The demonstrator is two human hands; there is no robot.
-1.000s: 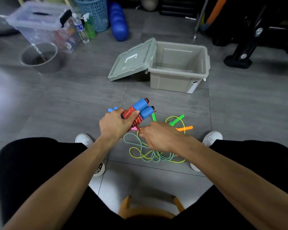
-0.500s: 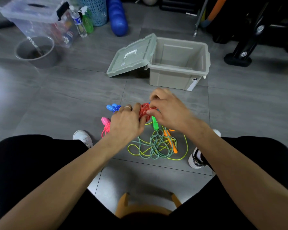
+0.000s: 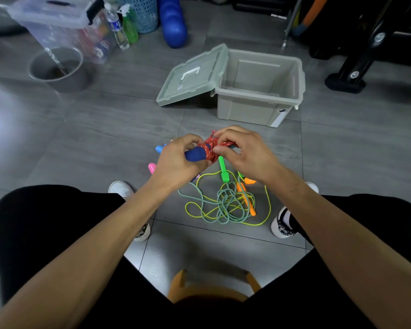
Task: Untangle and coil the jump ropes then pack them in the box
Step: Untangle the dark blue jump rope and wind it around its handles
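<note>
Above floor tangle [image 3: 226,205], both hands [image 3: 176,162] [image 3: 244,153] grip red rope [image 3: 211,149].

I have one view only, a wide-angle camera on the person's head, looking forward and steeply down over both forearms at the tiled floor [image 3: 105,129]. It sits close above the lap, with the stool [image 3: 209,290] at the bottom edge and the open box [image 3: 259,108] in the upper middle. Straight lines bow toward the edges. No second view shares this scene.
</note>
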